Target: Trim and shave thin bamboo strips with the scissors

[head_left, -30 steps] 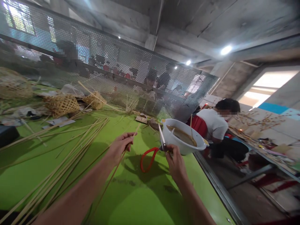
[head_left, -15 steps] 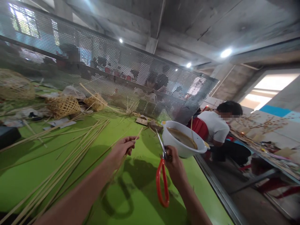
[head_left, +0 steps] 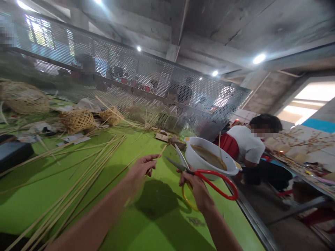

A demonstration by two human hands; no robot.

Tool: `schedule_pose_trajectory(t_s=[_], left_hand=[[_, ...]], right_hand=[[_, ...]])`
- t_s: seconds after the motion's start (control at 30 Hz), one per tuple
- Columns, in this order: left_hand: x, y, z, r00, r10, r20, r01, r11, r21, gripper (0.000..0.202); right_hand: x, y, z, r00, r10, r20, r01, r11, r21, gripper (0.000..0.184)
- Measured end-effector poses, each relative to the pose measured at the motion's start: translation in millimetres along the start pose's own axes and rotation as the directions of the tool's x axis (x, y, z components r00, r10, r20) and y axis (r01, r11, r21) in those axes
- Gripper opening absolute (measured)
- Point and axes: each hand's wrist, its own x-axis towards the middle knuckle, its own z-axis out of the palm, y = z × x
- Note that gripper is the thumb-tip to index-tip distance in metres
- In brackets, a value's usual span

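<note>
Over the green table my left hand (head_left: 143, 168) is closed on a thin bamboo strip (head_left: 162, 151), whose tip sticks out past the fingers. My right hand (head_left: 192, 183) grips a pair of scissors (head_left: 188, 170) near the pivot. The blades are parted and point up and left, toward the strip, apart from it. One red handle loop extends to the right; a yellowish loop shows below the palm. Just behind the right hand stands a white basin (head_left: 191, 153) of brownish water, with a thin stick leaning in it.
Long bamboo strips (head_left: 86, 181) lie across the table's left side. Woven baskets (head_left: 77, 120), paper scraps and a dark box (head_left: 15, 155) are farther left. A perforated metal screen (head_left: 146, 90) borders the back. Beyond the table's right edge a person (head_left: 246, 143) sits bent over.
The scissors have turned in my right hand and their blades have spread apart; the red loop swung from below to the right. My left hand keeps the strip. The view shifted slightly.
</note>
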Motion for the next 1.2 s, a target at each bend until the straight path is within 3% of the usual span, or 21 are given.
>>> schedule_pose_trajectory(t_s=[0.1,0.3,0.57,0.73,0.9,1.07,1.2], left_hand=[[-2,2,2.3,1.000,-0.004,-0.002,0.004,1.000,0.021,0.042],[-5,4,7.1,0.999,-0.017,0.029,0.014,0.995,0.096,0.043],[-11,5,10.8,0.986,-0.015,0.168,0.002,0.997,0.081,0.044],[-12,5,13.9,0.986,-0.026,0.163,0.019,0.999,0.042,0.038],[-13,6,17.1,0.984,-0.069,0.161,0.061,0.997,0.051,0.046],[-12,4,18.1,0.985,-0.092,0.146,0.094,0.996,-0.007,0.046],[-11,2,18.2,0.981,-0.097,0.168,0.111,0.991,-0.075,0.049]], right_hand=[[3,8,4,1.000,-0.008,-0.027,0.008,1.000,0.018,0.042],[2,13,3,0.984,-0.133,-0.120,0.100,0.964,-0.246,0.031],[-1,15,-6,0.977,-0.155,-0.143,0.109,0.951,-0.288,0.030],[-6,16,-4,0.992,-0.119,-0.047,0.097,0.941,-0.325,0.030],[-6,12,-6,0.980,-0.152,-0.130,0.103,0.940,-0.324,0.030],[-9,12,-5,0.992,-0.127,-0.008,0.116,0.926,-0.359,0.031],[-9,14,-9,0.983,-0.147,-0.110,0.106,0.942,-0.319,0.032]])
